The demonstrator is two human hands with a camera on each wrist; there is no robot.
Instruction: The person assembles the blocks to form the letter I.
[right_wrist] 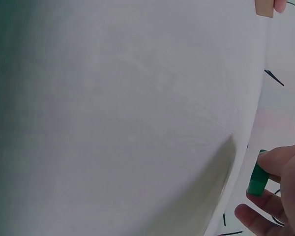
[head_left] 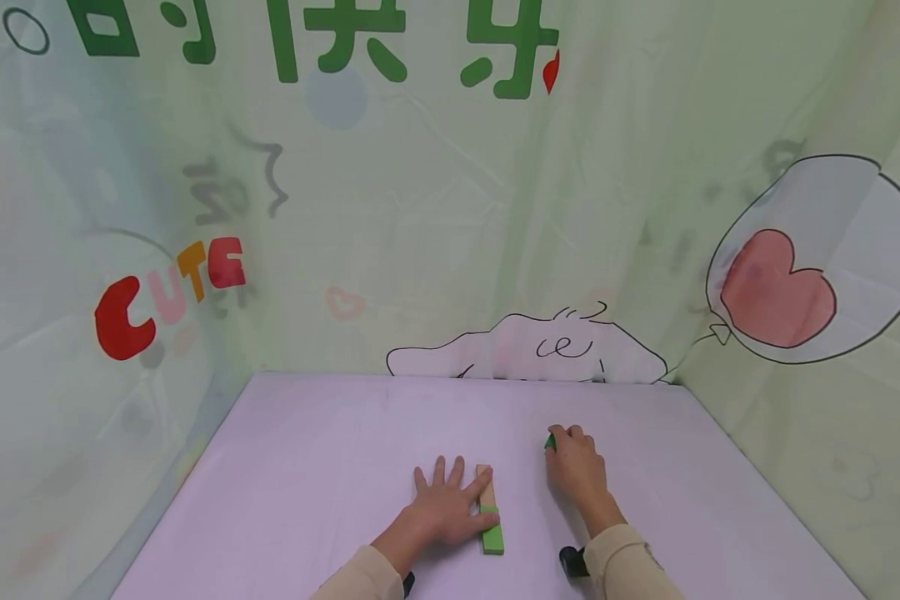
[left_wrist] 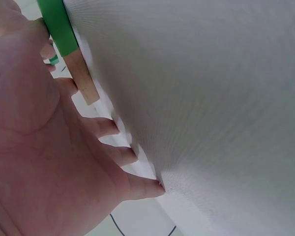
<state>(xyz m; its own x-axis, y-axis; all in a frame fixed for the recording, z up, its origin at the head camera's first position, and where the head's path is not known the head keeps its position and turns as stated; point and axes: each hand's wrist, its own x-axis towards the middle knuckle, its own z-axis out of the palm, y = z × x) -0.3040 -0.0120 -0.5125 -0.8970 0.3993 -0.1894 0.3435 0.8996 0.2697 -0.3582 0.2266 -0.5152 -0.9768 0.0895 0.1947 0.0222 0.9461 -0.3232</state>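
My left hand point(head_left: 446, 510) lies over the table with its fingers spread and straight. Its index finger and thumb touch a narrow strip of two pieces: a bare wooden block point(left_wrist: 81, 76) at the far end and a green block point(head_left: 492, 543) at the near end. In the left wrist view the two meet end to end. Farther forward and to the right, my right hand point(head_left: 581, 473) pinches a small green block point(right_wrist: 258, 179) between thumb and fingers. In the right wrist view this block is tilted, and the fingers hide part of it.
The pale lilac table point(head_left: 330, 450) reaches back to a printed curtain point(head_left: 420, 208). More curtain hangs along the left and right sides. A black strap piece point(head_left: 573, 562) sits under the right wrist, by the beige sleeve point(head_left: 626, 562).
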